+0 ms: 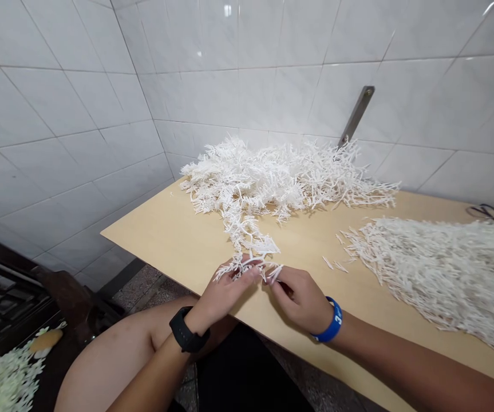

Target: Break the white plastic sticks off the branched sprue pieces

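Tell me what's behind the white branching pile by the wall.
Behind the white branching pile, the tiled wall and a metal bracket show. Anything lower behind the pile is covered.

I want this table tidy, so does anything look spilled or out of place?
A few loose white pieces lie on the table just off the flat pile, as if strayed from it. A dark loop behind it looks odd beside all that white.
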Demonstrator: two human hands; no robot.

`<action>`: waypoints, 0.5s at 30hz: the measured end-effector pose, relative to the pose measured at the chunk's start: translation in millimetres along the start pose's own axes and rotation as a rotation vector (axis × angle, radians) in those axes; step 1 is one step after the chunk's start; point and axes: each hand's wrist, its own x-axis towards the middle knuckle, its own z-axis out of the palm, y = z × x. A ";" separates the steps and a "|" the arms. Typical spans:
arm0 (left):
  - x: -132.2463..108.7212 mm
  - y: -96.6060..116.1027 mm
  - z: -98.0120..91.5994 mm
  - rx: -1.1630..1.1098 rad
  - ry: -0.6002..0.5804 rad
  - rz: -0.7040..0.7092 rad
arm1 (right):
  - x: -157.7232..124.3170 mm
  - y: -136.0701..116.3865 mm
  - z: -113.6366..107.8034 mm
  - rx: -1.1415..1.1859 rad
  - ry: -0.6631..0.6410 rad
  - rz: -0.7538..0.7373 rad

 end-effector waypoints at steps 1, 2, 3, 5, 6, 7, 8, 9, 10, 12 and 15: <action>-0.6 0.1 1.0 -0.035 -0.037 0.006 | 0.4 1.6 0.6 0.018 0.000 0.023; -1.0 -0.5 2.8 -0.077 -0.061 0.014 | 1.1 2.8 0.9 0.042 -0.009 0.040; -1.0 -1.8 4.9 -0.123 -0.069 0.024 | 1.9 3.8 0.9 0.070 -0.027 0.050; -0.6 -4.9 9.1 -0.202 -0.052 0.049 | 3.9 4.8 0.4 0.116 -0.068 0.057; -0.2 -6.2 10.7 -0.217 -0.041 0.062 | 4.8 5.0 0.0 0.130 -0.083 0.063; 0.1 -7.2 11.9 -0.206 -0.026 0.068 | 5.6 5.0 -0.4 0.141 -0.093 0.075; 0.2 -7.9 12.8 -0.172 -0.012 0.072 | 6.2 5.1 -0.8 0.150 -0.098 0.091; 0.2 -8.2 13.5 -0.132 0.005 0.079 | 6.5 5.1 -1.1 0.161 -0.102 0.106; 0.0 -8.5 14.1 -0.096 0.018 0.088 | 6.6 5.1 -1.4 0.172 -0.106 0.115; -0.9 -8.9 15.3 -0.052 0.025 0.110 | 6.5 5.3 -1.9 0.178 -0.115 0.115; -2.2 -9.2 15.4 -0.005 -0.021 0.160 | 6.4 6.2 -2.5 0.166 -0.142 0.106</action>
